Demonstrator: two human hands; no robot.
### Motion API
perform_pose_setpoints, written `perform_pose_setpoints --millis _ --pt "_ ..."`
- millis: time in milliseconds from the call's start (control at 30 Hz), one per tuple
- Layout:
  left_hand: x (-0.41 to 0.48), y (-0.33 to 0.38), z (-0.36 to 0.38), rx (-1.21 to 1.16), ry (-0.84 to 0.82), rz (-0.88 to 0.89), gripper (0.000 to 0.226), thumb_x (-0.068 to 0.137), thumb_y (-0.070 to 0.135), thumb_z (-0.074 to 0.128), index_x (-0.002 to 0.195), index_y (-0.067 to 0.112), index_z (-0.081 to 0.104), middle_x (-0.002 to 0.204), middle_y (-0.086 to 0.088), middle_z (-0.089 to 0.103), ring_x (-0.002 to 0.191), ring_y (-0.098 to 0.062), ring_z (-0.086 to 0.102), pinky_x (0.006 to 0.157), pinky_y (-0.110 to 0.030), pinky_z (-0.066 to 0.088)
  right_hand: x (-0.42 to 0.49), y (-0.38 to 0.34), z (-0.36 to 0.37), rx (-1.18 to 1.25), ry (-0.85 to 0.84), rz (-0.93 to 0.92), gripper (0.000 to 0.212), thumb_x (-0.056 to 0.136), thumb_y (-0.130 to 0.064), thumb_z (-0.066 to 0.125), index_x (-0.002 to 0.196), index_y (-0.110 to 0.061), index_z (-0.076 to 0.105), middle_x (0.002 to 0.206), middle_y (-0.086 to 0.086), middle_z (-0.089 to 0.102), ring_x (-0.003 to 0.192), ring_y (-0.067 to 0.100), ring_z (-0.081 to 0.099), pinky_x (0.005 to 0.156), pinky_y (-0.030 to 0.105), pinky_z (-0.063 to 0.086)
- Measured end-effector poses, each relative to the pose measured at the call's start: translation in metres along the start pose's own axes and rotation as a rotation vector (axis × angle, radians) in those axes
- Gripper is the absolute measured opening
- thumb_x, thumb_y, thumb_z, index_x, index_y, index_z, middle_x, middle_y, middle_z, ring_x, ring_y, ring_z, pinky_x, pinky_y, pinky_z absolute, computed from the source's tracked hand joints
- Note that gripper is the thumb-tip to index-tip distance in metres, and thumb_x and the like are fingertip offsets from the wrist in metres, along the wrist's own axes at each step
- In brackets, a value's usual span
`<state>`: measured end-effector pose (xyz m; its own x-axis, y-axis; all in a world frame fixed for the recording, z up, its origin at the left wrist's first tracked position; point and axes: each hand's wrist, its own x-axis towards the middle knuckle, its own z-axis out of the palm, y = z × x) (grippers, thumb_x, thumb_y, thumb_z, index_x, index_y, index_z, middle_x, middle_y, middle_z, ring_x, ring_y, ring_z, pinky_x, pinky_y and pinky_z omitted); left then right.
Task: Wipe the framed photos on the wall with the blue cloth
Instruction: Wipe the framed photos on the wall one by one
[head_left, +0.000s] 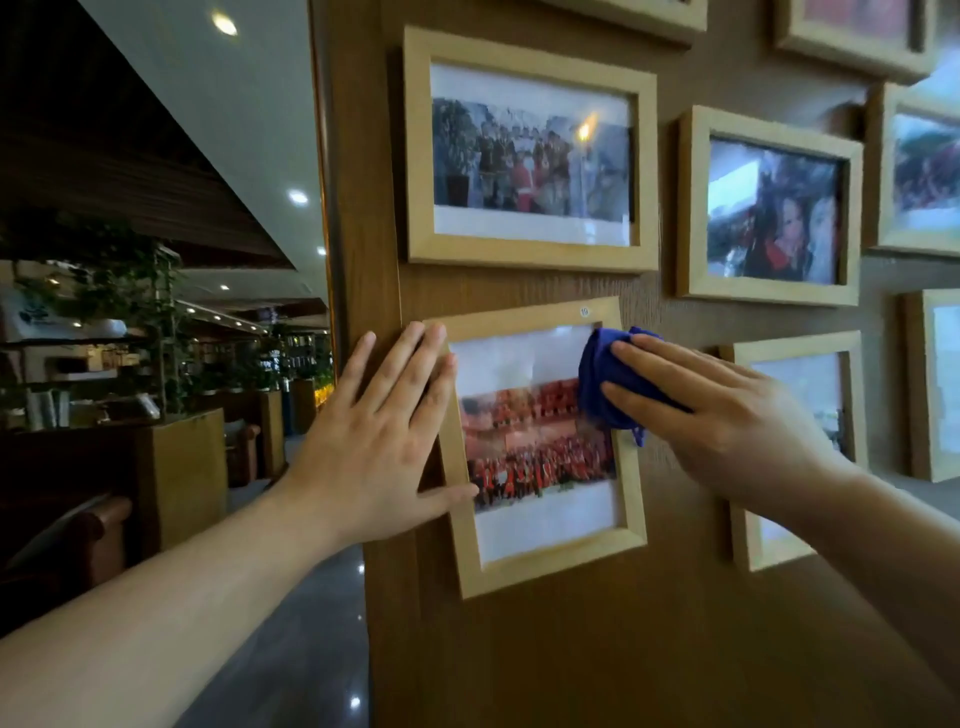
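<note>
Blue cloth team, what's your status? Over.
Left hand flat, steadying light wooden photo frame. Right hand pressing blue cloth against it. Nothing blocking.

The lower frame (545, 577) and the upper frame (519, 254) are made of pale, matt wood. The glass (530, 156) in the upper one is glossy (a lamp is mirrored in it). The blue cloth (597, 379) is soft, matt fabric. The wall (571, 665) is finished in brown wood grain, and the floor (311, 623) is polished.

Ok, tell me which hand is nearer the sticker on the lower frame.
Right. The right hand presses the blue cloth just below the sticker; left hand rests at the frame's left edge.
</note>
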<state>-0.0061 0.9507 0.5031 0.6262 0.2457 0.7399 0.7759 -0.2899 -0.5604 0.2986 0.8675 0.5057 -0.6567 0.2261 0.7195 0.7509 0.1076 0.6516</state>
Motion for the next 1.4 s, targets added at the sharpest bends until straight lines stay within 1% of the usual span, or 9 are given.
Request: perform_pose_setpoints --millis 233,433,600,667,867,1033,1200,1300,1400 --pt "0.041 -0.029 -0.023 0.039 0.107 -0.070 0.101 0.084 0.076 0.034 0.150 0.001 0.020 0.160 -0.023 0.016 0.149 -0.035 0.009 0.116 -0.060 0.020 0.072 0.045 -0.009 -0.052 0.051 0.050 0.054 0.074 0.003 0.068 0.127 -0.006 0.056 0.136 0.022 0.050 0.124 0.038 0.048 0.073 0.055 0.056" --pt "0.084 -0.062 -0.038 0.064 0.172 -0.121 0.096 0.084 0.073 0.032 0.150 0.004 0.020 0.160 -0.021 0.018 0.149 -0.035 0.010 0.117 -0.058 0.020 0.133 0.060 -0.006 -0.093 0.064 0.039 0.069 0.066 -0.001 0.077 0.130 -0.009 0.052 0.138 0.022 0.048 0.122 0.041 0.049 0.074 0.056 0.055" --pt "0.108 -0.083 -0.044 0.053 0.218 -0.150 0.100 0.082 0.076 0.033 0.149 0.003 0.021 0.160 -0.020 0.020 0.149 -0.033 0.012 0.118 -0.056 0.019 0.182 0.070 -0.008 -0.075 0.255 0.179 0.053 0.078 -0.001 0.064 0.129 -0.013 0.054 0.137 0.019 0.050 0.115 0.041 0.054 0.066 0.052 0.056" --pt "0.113 -0.087 -0.042 0.034 0.222 -0.166 0.103 0.080 0.079 0.032 0.150 0.003 0.021 0.160 -0.019 0.020 0.149 -0.032 0.012 0.119 -0.054 0.017 0.201 0.067 -0.009 -0.059 0.292 0.222 0.052 0.081 0.000 0.062 0.131 -0.014 0.053 0.138 0.019 0.049 0.115 0.042 0.054 0.068 0.053 0.056" --pt "0.113 -0.090 -0.031 -0.039 0.225 -0.171 0.104 0.080 0.081 0.028 0.151 0.006 0.020 0.161 -0.016 0.020 0.150 -0.028 0.009 0.119 -0.053 0.020 0.231 0.042 0.000 -0.136 0.177 0.195 0.063 0.080 -0.011 0.065 0.139 -0.012 0.041 0.142 0.022 0.041 0.125 0.040 0.045 0.077 0.054 0.054" --pt "0.113 -0.090 -0.031 -0.041 0.228 -0.164 0.101 0.081 0.080 0.028 0.151 0.007 0.018 0.161 -0.017 0.021 0.150 -0.030 0.010 0.118 -0.052 0.021 0.210 0.058 0.007 -0.160 0.063 0.219 0.067 0.083 -0.015 0.063 0.143 -0.014 0.034 0.147 0.019 0.035 0.129 0.039 0.040 0.082 0.054 0.052" --pt "0.114 -0.089 -0.030 -0.024 0.235 -0.153 0.098 0.082 0.079 0.029 0.151 0.009 0.019 0.159 -0.018 0.026 0.149 -0.033 0.015 0.116 -0.053 0.022 0.171 0.103 0.009 -0.227 0.031 0.312 0.067 0.076 -0.006 0.069 0.138 -0.009 0.044 0.140 0.023 0.044 0.119 0.044 0.049 0.064 0.055 0.054" --pt "0.113 -0.087 -0.028 -0.014 0.243 -0.152 0.098 0.084 0.078 0.028 0.151 0.008 0.019 0.158 -0.018 0.028 0.148 -0.033 0.017 0.115 -0.053 0.022 0.157 0.119 0.011 -0.224 0.020 0.352 0.068 0.075 -0.002 0.069 0.138 -0.008 0.043 0.140 0.024 0.044 0.118 0.044 0.049 0.063 0.057 0.054" --pt "0.113 -0.086 -0.027 -0.017 0.251 -0.158 0.098 0.084 0.078 0.028 0.151 0.007 0.019 0.158 -0.018 0.027 0.148 -0.032 0.016 0.115 -0.053 0.023 0.159 0.107 0.013 -0.159 0.054 0.324 0.067 0.079 -0.005 0.065 0.141 -0.012 0.039 0.142 0.022 0.042 0.119 0.042 0.048 0.068 0.057 0.054"
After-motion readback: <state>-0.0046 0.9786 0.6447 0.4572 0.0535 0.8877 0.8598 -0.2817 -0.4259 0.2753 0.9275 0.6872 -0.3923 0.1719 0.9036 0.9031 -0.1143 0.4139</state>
